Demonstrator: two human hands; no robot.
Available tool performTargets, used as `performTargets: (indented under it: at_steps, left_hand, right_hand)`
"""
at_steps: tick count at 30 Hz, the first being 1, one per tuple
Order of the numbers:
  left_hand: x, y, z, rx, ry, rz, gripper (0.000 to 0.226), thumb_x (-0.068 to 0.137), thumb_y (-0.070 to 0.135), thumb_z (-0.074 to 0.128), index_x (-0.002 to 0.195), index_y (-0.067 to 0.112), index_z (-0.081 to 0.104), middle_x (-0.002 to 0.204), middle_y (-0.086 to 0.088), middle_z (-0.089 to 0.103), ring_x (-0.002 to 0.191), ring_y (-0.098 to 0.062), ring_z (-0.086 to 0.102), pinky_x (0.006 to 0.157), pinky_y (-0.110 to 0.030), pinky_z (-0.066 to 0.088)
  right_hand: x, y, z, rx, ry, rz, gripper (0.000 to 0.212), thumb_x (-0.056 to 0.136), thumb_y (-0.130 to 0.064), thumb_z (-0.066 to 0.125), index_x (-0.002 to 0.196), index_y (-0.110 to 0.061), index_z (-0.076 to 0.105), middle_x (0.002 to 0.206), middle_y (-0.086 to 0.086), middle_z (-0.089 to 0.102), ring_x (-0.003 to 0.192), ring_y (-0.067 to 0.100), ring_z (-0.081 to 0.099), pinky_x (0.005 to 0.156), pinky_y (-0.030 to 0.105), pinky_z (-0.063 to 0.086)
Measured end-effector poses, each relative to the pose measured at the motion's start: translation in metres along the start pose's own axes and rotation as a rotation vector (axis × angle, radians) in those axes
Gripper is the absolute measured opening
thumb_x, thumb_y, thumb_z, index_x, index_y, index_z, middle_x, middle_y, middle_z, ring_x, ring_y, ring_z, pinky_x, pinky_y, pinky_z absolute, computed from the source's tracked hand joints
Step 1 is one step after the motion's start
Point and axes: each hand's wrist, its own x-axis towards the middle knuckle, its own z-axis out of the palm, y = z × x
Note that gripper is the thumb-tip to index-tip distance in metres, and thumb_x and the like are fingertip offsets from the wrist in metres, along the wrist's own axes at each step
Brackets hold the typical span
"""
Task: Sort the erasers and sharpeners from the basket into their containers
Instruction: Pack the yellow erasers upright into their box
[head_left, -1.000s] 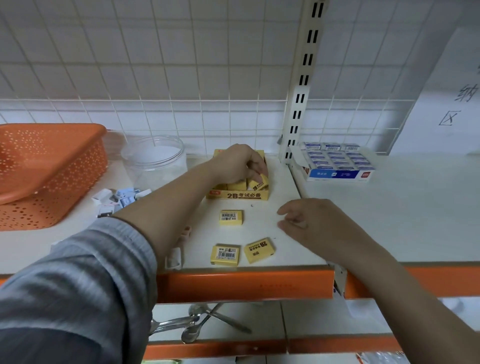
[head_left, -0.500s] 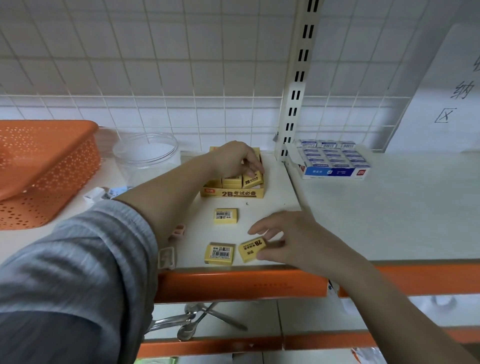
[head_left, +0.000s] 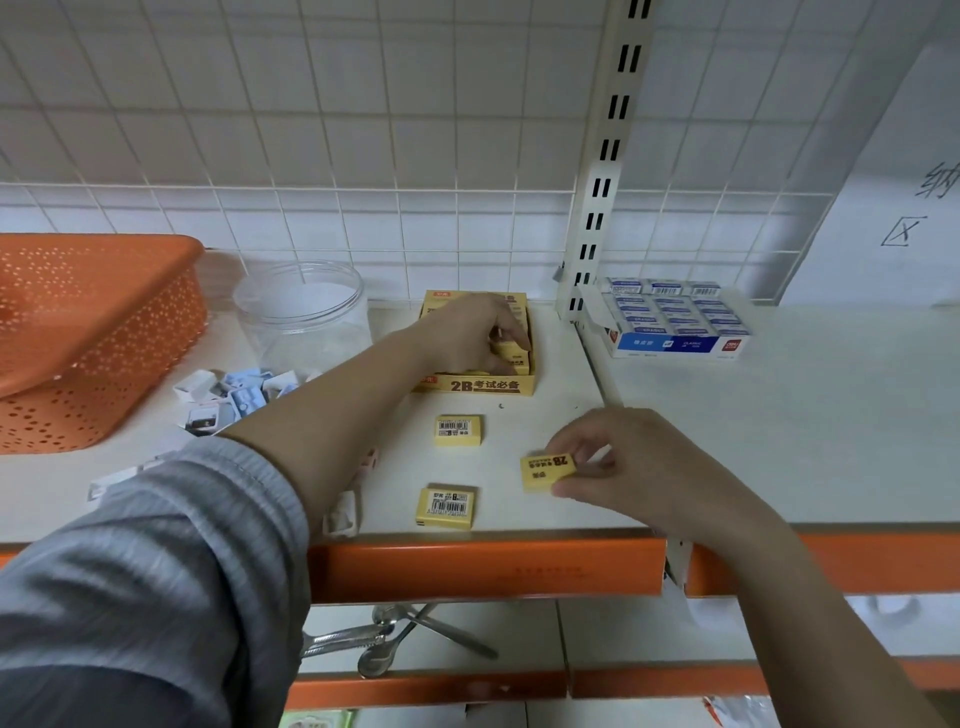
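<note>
- While the left hand (head_left: 470, 332) reaches into the yellow eraser box (head_left: 475, 384) at the back of the shelf (head_left: 550, 415), its fingers curl over a yellow eraser (head_left: 511, 353) inside; whether they actually grip it cannot be told.
- The right hand (head_left: 631, 462) pinches a second yellow eraser (head_left: 548, 472) between thumb and fingertips near the shelf's front edge, its face printed "2B" in dark type.
- Two more erasers lie loose on the shelf, barcode side up: one (head_left: 458, 430) just in front of the box, another (head_left: 447, 507) close to the front edge.
- Small white and pale blue sharpeners (head_left: 234, 395) sit heaped beside a clear plastic jar (head_left: 304, 312), with a few more scattered near the grey sleeve (head_left: 156, 571).
- An orange perforated basket (head_left: 88, 332) stands tilted at far left.
- A blue-and-white box of erasers (head_left: 675, 325) rests on the neighbouring shelf to the right, past a slotted white upright (head_left: 602, 171).
- The shelf is pale with an orange front lip (head_left: 483, 569); white wire grid (head_left: 311, 130) and tiled wall stand behind, and metal tongs (head_left: 363, 636) lie on the lower shelf.
</note>
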Motion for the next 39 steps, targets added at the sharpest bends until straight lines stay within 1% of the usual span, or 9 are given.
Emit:
performTargets:
  at_steps: [5, 16, 22, 25, 29, 31, 35, 37, 39]
  left_hand:
    - [0.001, 0.003, -0.002, 0.085, -0.060, 0.000, 0.040, 0.075, 0.021, 0.077, 0.113, 0.020, 0.067, 0.105, -0.001, 0.057, 0.095, -0.016, 0.054, 0.078, -0.023, 0.039]
    - [-0.036, 0.006, -0.016, -0.099, 0.001, -0.128, 0.023, 0.089, 0.014, 0.063, 0.111, 0.019, 0.069, 0.108, 0.006, 0.065, 0.095, -0.006, 0.055, 0.083, -0.010, 0.038]
    - [-0.072, 0.013, -0.016, -0.120, 0.075, -0.214, 0.022, 0.089, 0.016, 0.062, 0.107, 0.026, 0.070, 0.102, 0.013, 0.063, 0.092, -0.002, 0.055, 0.079, -0.009, 0.037]
    - [-0.089, 0.017, -0.012, -0.131, 0.138, -0.236, 0.021, 0.087, 0.018, 0.063, 0.105, 0.027, 0.071, 0.102, 0.012, 0.064, 0.090, -0.005, 0.057, 0.080, -0.016, 0.041]
    - [-0.106, 0.023, -0.004, -0.169, 0.164, -0.271, 0.018, 0.087, 0.023, 0.064, 0.104, 0.026, 0.070, 0.100, 0.011, 0.063, 0.091, -0.005, 0.056, 0.079, -0.013, 0.039]
    - [-0.109, 0.025, 0.000, -0.145, 0.158, -0.287, 0.020, 0.087, 0.032, 0.064, 0.106, 0.026, 0.070, 0.106, 0.008, 0.064, 0.098, -0.008, 0.058, 0.085, -0.019, 0.043]
    - [-0.115, 0.031, 0.007, -0.080, 0.066, -0.314, 0.041, 0.087, 0.036, 0.062, 0.127, 0.025, 0.058, 0.131, 0.005, 0.054, 0.115, -0.011, 0.052, 0.091, -0.012, 0.032]
    - [-0.117, 0.033, 0.012, -0.061, 0.042, -0.330, 0.041, 0.087, 0.031, 0.063, 0.128, 0.024, 0.057, 0.133, 0.003, 0.052, 0.116, -0.015, 0.052, 0.100, -0.022, 0.036]
    - [-0.117, 0.034, 0.016, -0.040, 0.062, -0.345, 0.035, 0.087, 0.027, 0.064, 0.121, 0.020, 0.062, 0.128, 0.000, 0.055, 0.113, -0.018, 0.053, 0.097, -0.030, 0.041]
  right_hand:
    - [-0.001, 0.006, -0.006, 0.043, 0.113, 0.049, 0.024, 0.078, -0.031, 0.073, 0.102, -0.033, 0.066, 0.094, -0.020, 0.059, 0.089, -0.002, 0.055, 0.068, 0.007, 0.042]
    - [0.009, 0.005, -0.010, 0.090, 0.286, 0.107, 0.022, 0.076, -0.023, 0.076, 0.094, -0.029, 0.064, 0.092, -0.012, 0.061, 0.085, -0.001, 0.055, 0.065, -0.001, 0.039]
    - [0.020, -0.002, -0.015, 0.203, 0.254, 0.122, 0.020, 0.078, -0.019, 0.075, 0.090, -0.025, 0.060, 0.083, -0.018, 0.061, 0.075, -0.005, 0.059, 0.058, 0.008, 0.042]
    - [0.027, -0.006, -0.017, 0.277, 0.298, 0.111, 0.018, 0.077, -0.015, 0.076, 0.087, -0.022, 0.063, 0.079, -0.013, 0.064, 0.077, 0.001, 0.064, 0.067, 0.016, 0.048]
    - [0.038, -0.011, -0.015, 0.323, 0.338, 0.094, 0.017, 0.079, -0.012, 0.073, 0.090, -0.022, 0.064, 0.082, -0.012, 0.064, 0.079, 0.001, 0.064, 0.073, 0.021, 0.050]
    - [0.046, -0.012, -0.014, 0.377, 0.358, 0.114, 0.021, 0.077, -0.012, 0.075, 0.093, -0.019, 0.065, 0.085, -0.009, 0.067, 0.078, 0.001, 0.063, 0.073, 0.018, 0.050]
    - [0.068, -0.009, -0.018, 0.628, 0.323, 0.203, 0.018, 0.075, -0.011, 0.077, 0.091, -0.014, 0.069, 0.092, 0.004, 0.072, 0.086, 0.012, 0.068, 0.084, 0.025, 0.053]
    - [0.079, -0.009, -0.019, 0.740, 0.278, 0.241, 0.011, 0.082, -0.009, 0.070, 0.090, -0.013, 0.065, 0.098, 0.010, 0.071, 0.087, 0.017, 0.069, 0.082, 0.030, 0.056]
    - [0.087, -0.012, -0.021, 0.844, 0.218, 0.294, 0.005, 0.091, -0.010, 0.060, 0.095, -0.011, 0.057, 0.101, 0.015, 0.069, 0.085, 0.022, 0.070, 0.073, 0.033, 0.058]
